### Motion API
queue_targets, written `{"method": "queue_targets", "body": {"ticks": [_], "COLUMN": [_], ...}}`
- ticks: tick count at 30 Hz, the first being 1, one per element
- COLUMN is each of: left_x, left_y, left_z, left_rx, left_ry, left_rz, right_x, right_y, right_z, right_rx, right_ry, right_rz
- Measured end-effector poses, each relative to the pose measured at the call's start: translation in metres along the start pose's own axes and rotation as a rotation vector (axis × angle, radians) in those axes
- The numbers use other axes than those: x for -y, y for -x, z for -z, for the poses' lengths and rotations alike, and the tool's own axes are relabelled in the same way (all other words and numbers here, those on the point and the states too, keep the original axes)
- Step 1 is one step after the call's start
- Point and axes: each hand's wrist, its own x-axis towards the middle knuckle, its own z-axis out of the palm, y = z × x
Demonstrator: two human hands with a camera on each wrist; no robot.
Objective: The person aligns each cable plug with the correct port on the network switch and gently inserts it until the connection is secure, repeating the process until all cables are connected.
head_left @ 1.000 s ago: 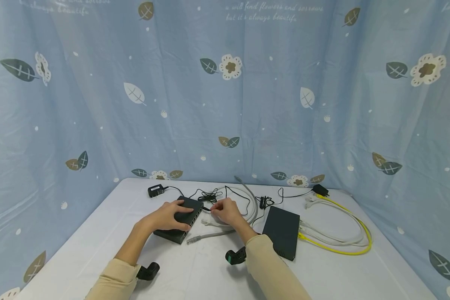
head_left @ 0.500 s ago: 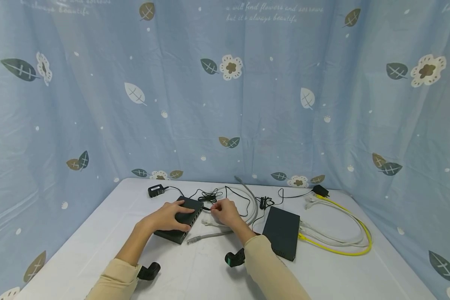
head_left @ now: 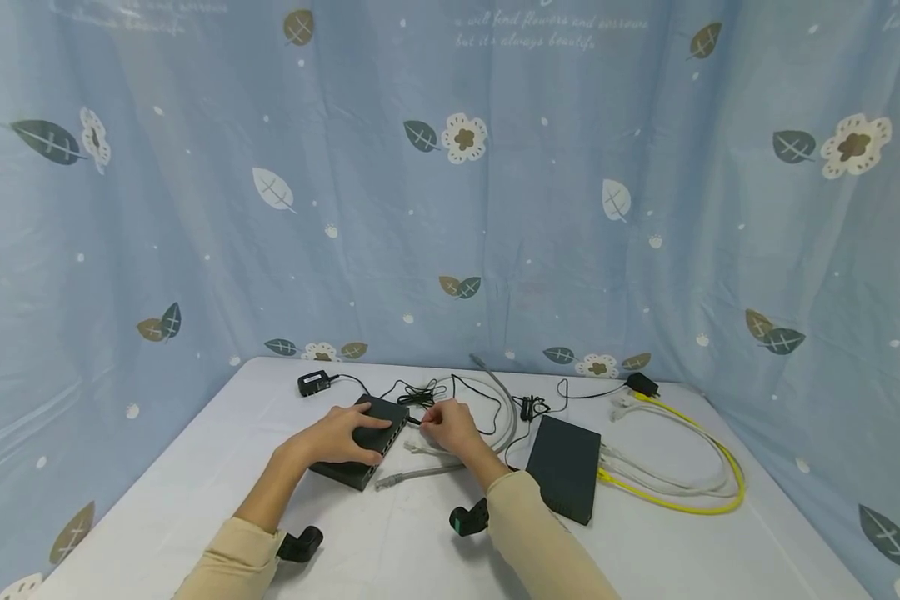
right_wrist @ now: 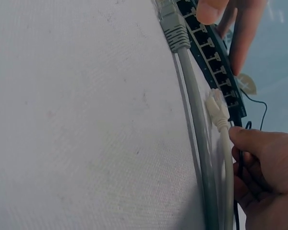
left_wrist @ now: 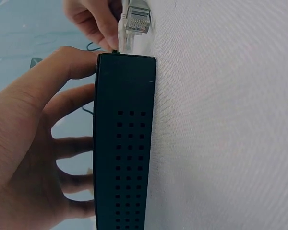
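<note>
A black network switch lies at the left of the table, its row of ports facing right. My left hand rests on its top with the fingers spread and fairly straight, the thumb near the port edge. At the far end of the port side, my right hand pinches a black power plug between thumb and fingers, its tip right at the switch. In the right wrist view, a thick grey network cable and a thinner white network cable lie loose beside the ports.
A second black switch sits to the right, with white cables and a yellow cable at its side. Power adapters stand at the back left and back right. A bundled black cord lies behind my right hand.
Both hands hold nearly the same places on the switch and at the plug. The head view has tilted up very slightly.
</note>
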Motion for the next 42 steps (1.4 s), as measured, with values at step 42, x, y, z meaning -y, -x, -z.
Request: {"method": "queue_targets", "body": {"ticks": [42], "left_x": [-0.004], "left_y": [-0.002], "left_z": [0.0], "left_rx": [-0.002], "left_ry": [-0.006], "left_rz": [0.019], "right_x": [0.001], "right_y": [-0.001], "right_z": [-0.008], "right_rx": [-0.039], "right_ry": [0.155], "right_rz": [0.091]}}
